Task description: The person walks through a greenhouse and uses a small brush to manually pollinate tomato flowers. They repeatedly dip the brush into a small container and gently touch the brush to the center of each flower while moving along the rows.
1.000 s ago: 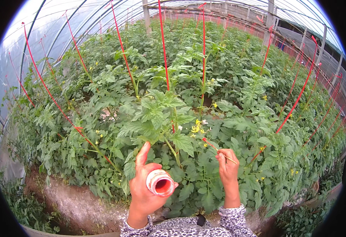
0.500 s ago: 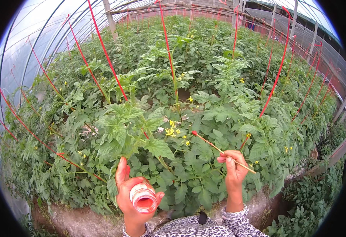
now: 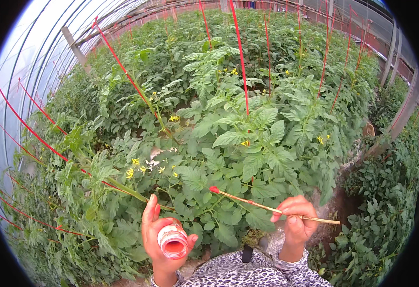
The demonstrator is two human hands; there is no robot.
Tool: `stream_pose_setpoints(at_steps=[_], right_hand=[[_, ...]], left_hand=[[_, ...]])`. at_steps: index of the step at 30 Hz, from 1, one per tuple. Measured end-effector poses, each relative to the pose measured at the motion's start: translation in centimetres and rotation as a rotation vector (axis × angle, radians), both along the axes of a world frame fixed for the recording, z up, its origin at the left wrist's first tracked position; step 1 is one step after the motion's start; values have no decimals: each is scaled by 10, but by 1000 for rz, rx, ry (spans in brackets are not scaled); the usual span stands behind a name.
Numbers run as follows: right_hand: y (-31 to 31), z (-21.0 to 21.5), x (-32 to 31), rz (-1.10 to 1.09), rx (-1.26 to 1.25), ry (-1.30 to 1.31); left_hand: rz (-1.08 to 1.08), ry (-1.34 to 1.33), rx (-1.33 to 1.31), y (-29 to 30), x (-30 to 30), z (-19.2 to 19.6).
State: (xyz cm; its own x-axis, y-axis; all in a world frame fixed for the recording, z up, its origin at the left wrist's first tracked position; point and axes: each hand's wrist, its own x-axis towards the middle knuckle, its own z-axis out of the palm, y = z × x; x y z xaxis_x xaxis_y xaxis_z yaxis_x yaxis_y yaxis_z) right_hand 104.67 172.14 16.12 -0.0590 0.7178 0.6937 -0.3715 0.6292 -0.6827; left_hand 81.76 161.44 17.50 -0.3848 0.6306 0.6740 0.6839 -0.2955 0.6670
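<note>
My left hand (image 3: pixel 157 237) is wrapped round a small open jar (image 3: pixel 170 234) with red liquid inside, its mouth tilted toward me. The raised fingers of that hand touch or nearly touch a tomato stem (image 3: pixel 132 192) leaning to the left. In my right hand (image 3: pixel 297 221) a thin wooden stick (image 3: pixel 259 205) is pinched; its red-coated tip (image 3: pixel 214 190) points left, over the leaves. Yellow tomato flowers (image 3: pixel 134 168) hang beyond my left hand. Between the two hands stand leafy green tomato plants (image 3: pixel 226 234).
Red strings (image 3: pixel 242 62) run up from the plants and cross the space ahead. To the right, a wooden post (image 3: pixel 401 115) leans beside a soil path (image 3: pixel 336 210). Curved hoops and plastic film (image 3: pixel 32 52) form the left wall.
The view has turned to the right. The tomato plant by my left hand now leans away to the left. My right hand has shifted right and down, holding the stick flatter.
</note>
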Motion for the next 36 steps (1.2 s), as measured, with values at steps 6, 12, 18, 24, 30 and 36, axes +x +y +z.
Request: stream_pose_setpoints(at_steps=[6,12,18,24,30,36], right_hand=[[51,-13,81,23,-81,305],[105,-14,150,-129,-94,400],[145,-12,162,-128,-82,277],[156,-18,159,35,-105,260],[142,-19,147,126,-18,130],[141,-17,131,188,178,-149]], left_hand=[[-36,82,-94,39,51,-7],[19,17,-111,69,108,-9],[143,4,-123,77,147,-21],[157,-30,-136,79,177,-19],[95,-40,-197,85,190,-12],[195,16,-121,106,175,21]])
